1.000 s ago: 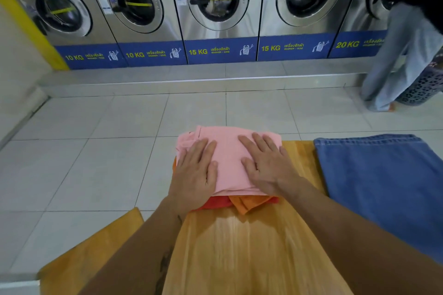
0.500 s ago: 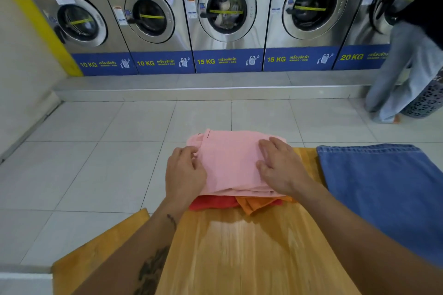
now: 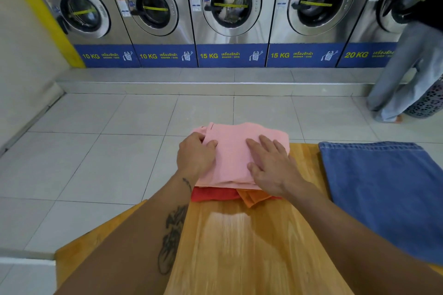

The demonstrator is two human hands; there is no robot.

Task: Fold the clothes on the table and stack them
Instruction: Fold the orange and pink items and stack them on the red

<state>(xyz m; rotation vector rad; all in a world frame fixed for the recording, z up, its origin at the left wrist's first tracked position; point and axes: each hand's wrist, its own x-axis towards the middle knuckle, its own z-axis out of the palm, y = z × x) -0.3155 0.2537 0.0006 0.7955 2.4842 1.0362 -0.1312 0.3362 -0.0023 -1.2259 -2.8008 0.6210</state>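
A folded pink garment [image 3: 231, 154] lies on top of a small stack at the far edge of the wooden table [image 3: 242, 242]. Under it show a red piece [image 3: 213, 194] and an orange piece [image 3: 254, 199]. My left hand [image 3: 195, 157] curls around the pink garment's left edge, thumb on top. My right hand [image 3: 271, 163] lies flat on its right half, fingers spread. A blue denim garment [image 3: 383, 189] is spread flat on the table to the right.
A wooden bench or chair [image 3: 79, 249] stands low at the left of the table. Several washing machines [image 3: 230, 12] line the far wall behind a tiled step. A person in pale trousers [image 3: 405, 74] stands at the right machine beside a patterned basket [image 3: 429, 103].
My left hand went from lying flat on the pink garment to curling around its left edge. My right hand slid slightly right. The camera tilted up a little.
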